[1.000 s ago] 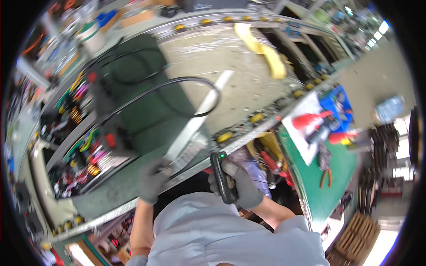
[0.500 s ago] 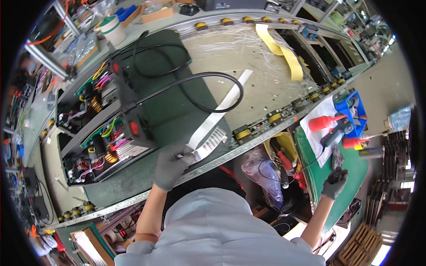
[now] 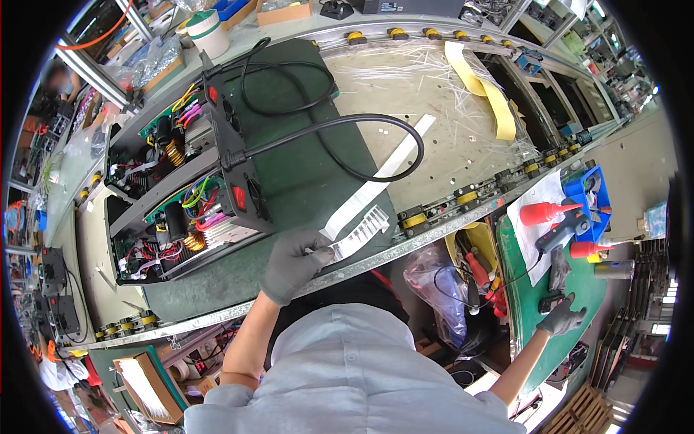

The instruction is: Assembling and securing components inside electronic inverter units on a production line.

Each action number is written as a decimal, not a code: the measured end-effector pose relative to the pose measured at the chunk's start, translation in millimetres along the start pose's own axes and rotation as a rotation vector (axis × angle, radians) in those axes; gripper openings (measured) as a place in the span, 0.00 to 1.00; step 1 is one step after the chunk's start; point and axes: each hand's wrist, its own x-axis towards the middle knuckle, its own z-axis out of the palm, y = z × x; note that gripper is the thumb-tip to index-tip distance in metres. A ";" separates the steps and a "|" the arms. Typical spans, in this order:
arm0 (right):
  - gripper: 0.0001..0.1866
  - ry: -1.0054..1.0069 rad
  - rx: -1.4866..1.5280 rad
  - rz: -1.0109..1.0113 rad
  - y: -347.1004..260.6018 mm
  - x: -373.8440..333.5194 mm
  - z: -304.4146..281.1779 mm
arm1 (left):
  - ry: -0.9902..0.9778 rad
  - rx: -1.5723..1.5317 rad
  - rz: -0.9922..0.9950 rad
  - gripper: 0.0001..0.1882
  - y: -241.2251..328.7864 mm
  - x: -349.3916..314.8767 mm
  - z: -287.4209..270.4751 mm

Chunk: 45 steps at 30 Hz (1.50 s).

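Note:
My left hand [image 3: 293, 267], in a grey glove, is closed on the end of a strip of labels [image 3: 365, 231] at the bench's near edge. The strip's white backing [image 3: 376, 184] stretches away to the upper right. Over the green side table [image 3: 531, 318], my gloved right hand [image 3: 564, 318] has its fingers apart. A small black object [image 3: 551, 303] lies by its fingertips; I cannot make out its kind. Left of centre stand two open-topped electronic units [image 3: 191, 224] with exposed coils and coloured wires. A thick black cable [image 3: 340, 119] loops from them over the dark green mat [image 3: 311, 188].
On the side table are red squeeze bottles [image 3: 542, 212], a dark corded tool [image 3: 560, 230] and a blue bin [image 3: 596, 202]. A curled yellow strip [image 3: 484, 94] lies at the far right of the bench, beside rollers [image 3: 466, 197]. Below hangs a plastic bag [image 3: 441, 289].
My right hand has opened and moved slightly right, leaving the small black object on the side table. My left hand still grips the label strip. The whole view has shifted a little.

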 end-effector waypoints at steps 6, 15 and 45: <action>0.13 -0.988 1.361 -0.456 -172.2 -115.8 -178.9 | -0.118 0.082 0.062 0.05 16.4 0.0 9.9; 0.09 -0.851 1.479 -1.569 -273.3 -134.2 -232.5 | -0.188 0.289 0.326 0.07 48.5 18.5 21.1; 0.08 -1.521 1.536 -1.209 -307.7 21.0 -212.0 | -0.509 -0.003 0.418 0.18 117.1 64.8 39.0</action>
